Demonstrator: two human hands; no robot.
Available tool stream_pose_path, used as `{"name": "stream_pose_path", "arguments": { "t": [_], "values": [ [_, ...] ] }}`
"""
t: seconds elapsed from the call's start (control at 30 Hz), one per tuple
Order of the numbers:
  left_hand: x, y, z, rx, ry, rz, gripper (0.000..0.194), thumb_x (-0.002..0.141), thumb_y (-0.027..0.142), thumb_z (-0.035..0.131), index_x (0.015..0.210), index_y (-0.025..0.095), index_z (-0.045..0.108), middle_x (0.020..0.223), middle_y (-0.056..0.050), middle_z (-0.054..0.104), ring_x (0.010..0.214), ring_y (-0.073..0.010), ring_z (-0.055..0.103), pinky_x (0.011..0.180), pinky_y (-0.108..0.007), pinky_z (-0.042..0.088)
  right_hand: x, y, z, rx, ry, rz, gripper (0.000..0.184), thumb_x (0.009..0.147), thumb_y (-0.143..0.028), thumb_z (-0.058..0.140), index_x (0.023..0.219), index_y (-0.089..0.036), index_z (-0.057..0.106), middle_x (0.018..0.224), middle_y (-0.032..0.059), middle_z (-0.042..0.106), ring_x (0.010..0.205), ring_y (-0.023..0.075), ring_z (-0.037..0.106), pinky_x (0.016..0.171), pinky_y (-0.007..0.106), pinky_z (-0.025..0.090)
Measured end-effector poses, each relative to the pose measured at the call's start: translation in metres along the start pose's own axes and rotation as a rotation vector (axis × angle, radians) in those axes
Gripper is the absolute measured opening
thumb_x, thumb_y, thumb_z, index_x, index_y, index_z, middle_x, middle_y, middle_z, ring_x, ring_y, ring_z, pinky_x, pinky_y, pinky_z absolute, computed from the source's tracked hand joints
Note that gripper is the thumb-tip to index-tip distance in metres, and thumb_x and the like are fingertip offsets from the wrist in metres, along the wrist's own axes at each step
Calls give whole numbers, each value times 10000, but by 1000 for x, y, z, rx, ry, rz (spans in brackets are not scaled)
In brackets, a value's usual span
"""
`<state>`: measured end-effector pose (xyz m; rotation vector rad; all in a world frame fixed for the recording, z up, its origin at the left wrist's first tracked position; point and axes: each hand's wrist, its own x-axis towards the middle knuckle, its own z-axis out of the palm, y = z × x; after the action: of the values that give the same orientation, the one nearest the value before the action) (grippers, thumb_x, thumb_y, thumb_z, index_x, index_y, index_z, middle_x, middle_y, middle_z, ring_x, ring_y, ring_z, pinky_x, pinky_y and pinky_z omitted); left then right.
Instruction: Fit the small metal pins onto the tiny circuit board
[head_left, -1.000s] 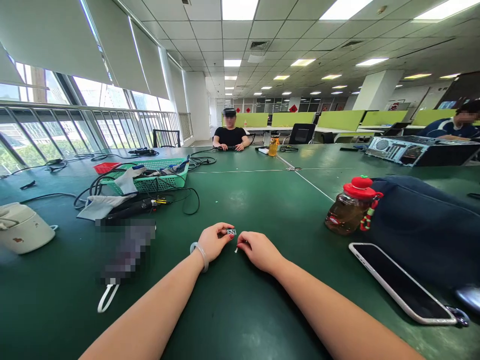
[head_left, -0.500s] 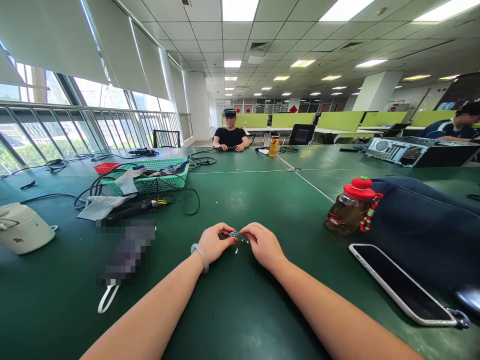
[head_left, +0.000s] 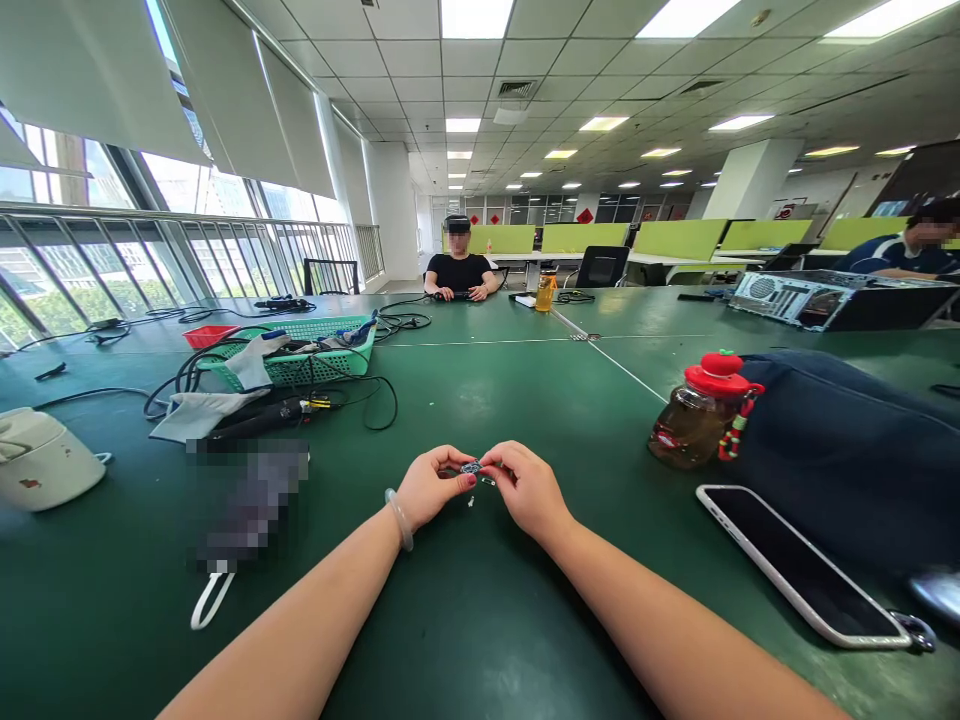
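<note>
My left hand (head_left: 435, 485) pinches a small dark piece with a white pattern (head_left: 471, 467), perhaps a little circuit board, between thumb and fingers. From the other side, my right hand (head_left: 527, 490) has its fingertips closed at the piece's right edge. Whether a further tiny part sits between those fingertips is too small to make out. Just below the hands, a tiny white part (head_left: 471, 502) lies on the green table (head_left: 465, 620). Another small light-coloured part (head_left: 488, 481) shows close under my right fingertips.
Left are a green basket (head_left: 360, 360) with gloves and cables, a blurred dark object (head_left: 251, 505) with a white strap, and a cream container (head_left: 45, 465). Right are a red-lidded bottle (head_left: 686, 425), a phone (head_left: 802, 565) and a dark bag (head_left: 840, 450). A person (head_left: 459, 270) sits opposite.
My right hand left the small white part on the table and rose slightly to the patterned piece. Its fingertips now meet the piece's right edge. My left hand keeps its hold.
</note>
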<state>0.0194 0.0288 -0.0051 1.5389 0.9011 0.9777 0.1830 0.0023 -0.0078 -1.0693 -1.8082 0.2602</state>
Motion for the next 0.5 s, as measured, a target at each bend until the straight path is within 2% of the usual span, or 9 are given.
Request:
{"name": "stream_pose_path", "arguments": {
  "t": [0.23,0.5],
  "values": [
    [-2,5,2,-184,-19,-34,270,599,267,727,787,128,592,802,-45,657,730,-124,584,703,-248,434,0,0,0,11,7,-32,88,806,-223,507,802,-209,594,818,19,582,703,122,536,654,232,434],
    [-4,4,2,-263,-59,-57,291,613,310,718,813,133,600,809,-36,642,752,-124,568,736,-249,406,-2,-6,-1,44,11,-50,111,816,-246,498,785,-210,599,832,30,578,715,121,540,655,230,443]
  ]
}}
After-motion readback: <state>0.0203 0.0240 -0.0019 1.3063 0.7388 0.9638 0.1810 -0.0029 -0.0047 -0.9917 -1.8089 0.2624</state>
